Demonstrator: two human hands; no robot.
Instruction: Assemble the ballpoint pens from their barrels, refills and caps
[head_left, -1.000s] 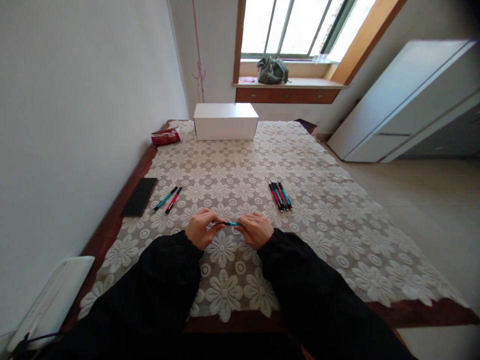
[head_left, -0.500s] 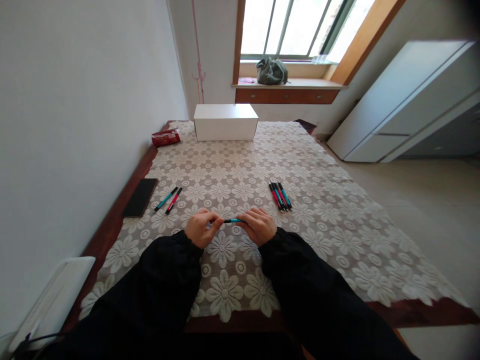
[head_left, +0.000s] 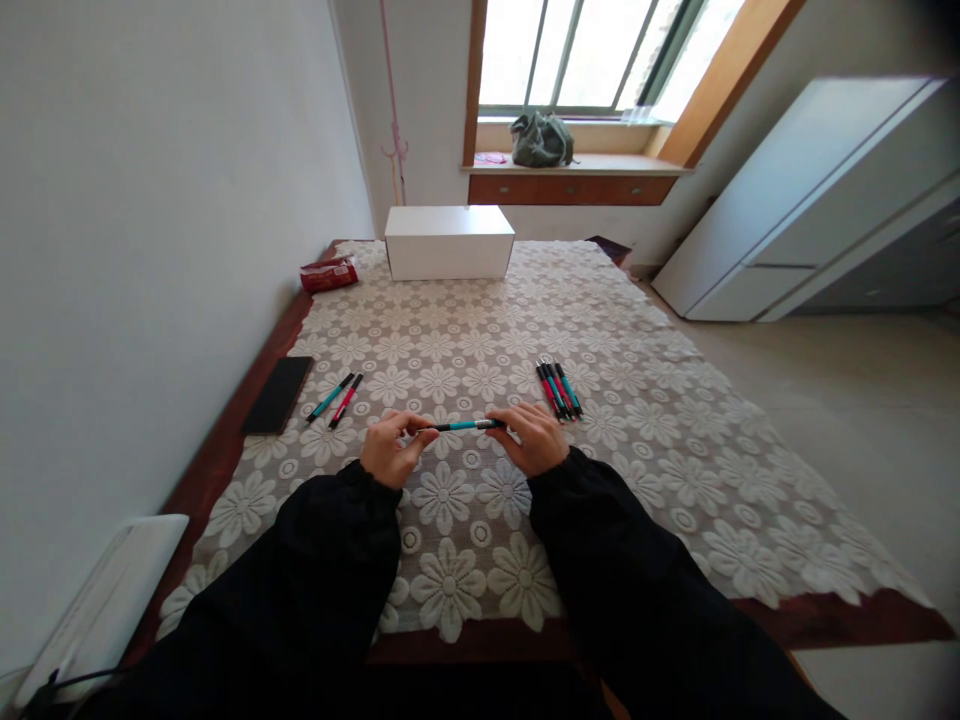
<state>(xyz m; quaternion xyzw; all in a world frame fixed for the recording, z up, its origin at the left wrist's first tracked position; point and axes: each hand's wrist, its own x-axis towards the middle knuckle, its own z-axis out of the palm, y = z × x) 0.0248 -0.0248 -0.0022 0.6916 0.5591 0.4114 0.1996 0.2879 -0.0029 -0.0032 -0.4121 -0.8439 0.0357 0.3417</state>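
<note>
A teal and black pen (head_left: 463, 426) lies level between my hands, just above the lace tablecloth (head_left: 442, 590). My left hand (head_left: 394, 447) pinches its left end between thumb and fingers. At the pen's right end, my right hand (head_left: 530, 438) is closed in a pinch as well. Two loose pens, one teal (head_left: 330, 398) and one red (head_left: 346, 401), lie side by side to the left beyond my left hand. Past my right hand rests a row of several teal and red pens (head_left: 559, 390).
A black flat phone-like slab (head_left: 278, 396) lies near the left edge. Farther off are a red packet (head_left: 328, 274) and a white box (head_left: 450, 245). A white device (head_left: 105, 605) with a cable sits at the lower left. The wall runs along the left side.
My right hand has shifted right along the pen to its end, so more of the pen shows. Both hands have risen slightly, and my left has moved a little left.
</note>
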